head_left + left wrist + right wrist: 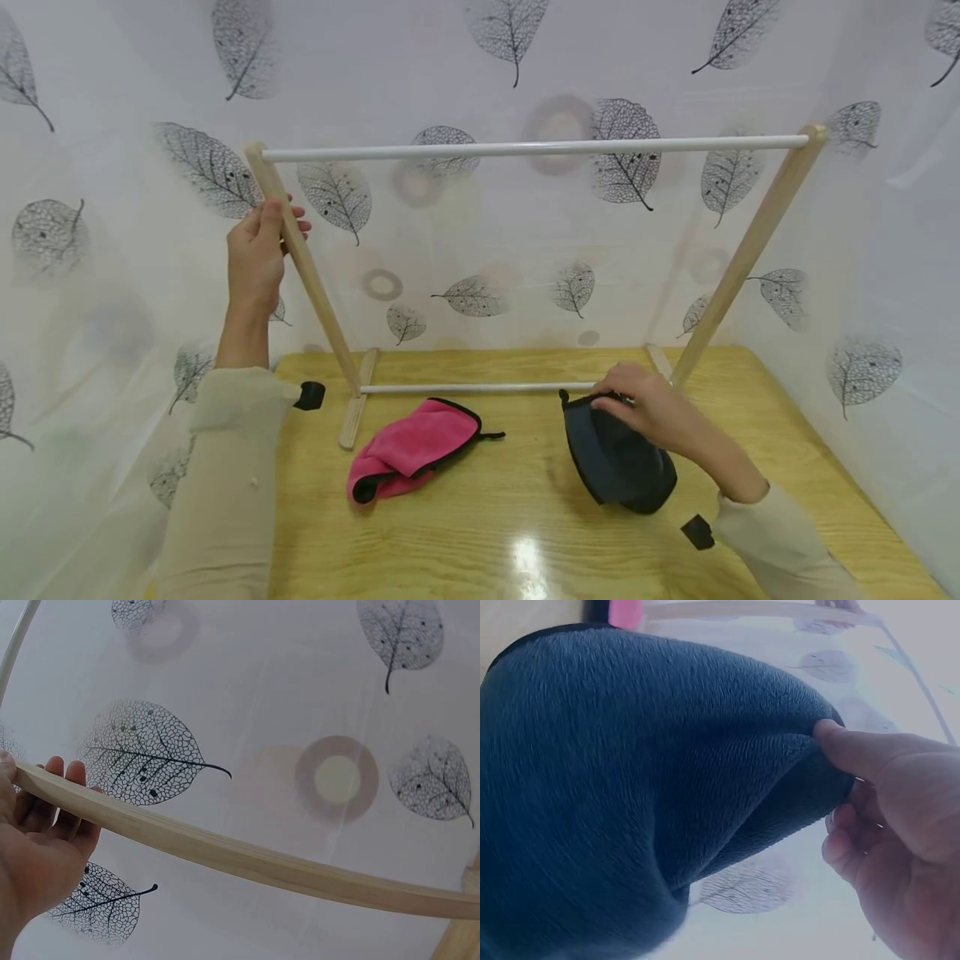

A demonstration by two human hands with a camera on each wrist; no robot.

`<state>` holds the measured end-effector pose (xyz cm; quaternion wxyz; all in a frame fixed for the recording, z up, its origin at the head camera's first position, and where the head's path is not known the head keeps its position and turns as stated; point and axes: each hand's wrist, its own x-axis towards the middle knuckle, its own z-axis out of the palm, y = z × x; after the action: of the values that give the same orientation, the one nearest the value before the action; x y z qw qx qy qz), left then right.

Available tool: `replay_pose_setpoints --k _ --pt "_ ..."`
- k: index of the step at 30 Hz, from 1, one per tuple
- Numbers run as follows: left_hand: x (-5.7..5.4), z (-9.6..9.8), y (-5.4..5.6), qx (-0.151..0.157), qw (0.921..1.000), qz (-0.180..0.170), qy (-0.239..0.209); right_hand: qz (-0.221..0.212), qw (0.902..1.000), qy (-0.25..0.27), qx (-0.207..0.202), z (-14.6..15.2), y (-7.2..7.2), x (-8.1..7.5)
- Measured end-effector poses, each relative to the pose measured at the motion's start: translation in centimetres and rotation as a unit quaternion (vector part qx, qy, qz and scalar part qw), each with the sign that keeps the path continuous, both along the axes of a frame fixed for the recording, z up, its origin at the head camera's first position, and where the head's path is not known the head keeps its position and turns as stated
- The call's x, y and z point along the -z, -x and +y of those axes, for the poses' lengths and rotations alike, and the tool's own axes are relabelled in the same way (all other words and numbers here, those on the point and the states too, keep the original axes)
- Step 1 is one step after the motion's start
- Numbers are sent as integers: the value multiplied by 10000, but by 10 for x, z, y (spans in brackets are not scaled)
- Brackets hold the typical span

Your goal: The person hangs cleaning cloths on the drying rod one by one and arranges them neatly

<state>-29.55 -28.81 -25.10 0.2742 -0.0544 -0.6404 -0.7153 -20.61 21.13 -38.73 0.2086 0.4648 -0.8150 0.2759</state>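
Both hands are occupied: the left hand [255, 254] has its fingers bent around the pale wooden left post [315, 283] of a white-rodded rack [525, 149], while the right hand [651, 408] pinches the upper edge of a dark blue, black-bordered plush cloth [611, 458] over the yellow wood-grain worktop [450, 550]. One pink, black-bordered cloth [423, 443] lies crumpled there, to its left.

The left hand [257, 250] and right hand [654, 407] are bare. The left sleeve [228, 483], by the left edge of the worktop [420, 550], is light tan and wrinkly. The right sleeve [783, 546], nearer the right edge, is light tan too. One little black block [310, 396] sits by the left cuff [236, 390], another black block [697, 532] by the right cuff [742, 510].
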Motion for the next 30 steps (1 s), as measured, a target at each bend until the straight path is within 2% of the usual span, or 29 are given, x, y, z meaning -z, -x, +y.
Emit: replay_pose_setpoints --k 5,18,24,30 --pt "0 0 -1 -2 10000 -7 82 84 9994 295 -161 6 5 -16" --pt "-2 2 -2 -63 9997 -10 235 33 9981 597 -163 10 14 -53" --pt "-2 2 -2 -103 9995 -16 315 56 9955 898 -287 8 21 -69" --pt "0 0 -2 -60 9997 -24 234 170 9948 1000 -68 9 28 -97"
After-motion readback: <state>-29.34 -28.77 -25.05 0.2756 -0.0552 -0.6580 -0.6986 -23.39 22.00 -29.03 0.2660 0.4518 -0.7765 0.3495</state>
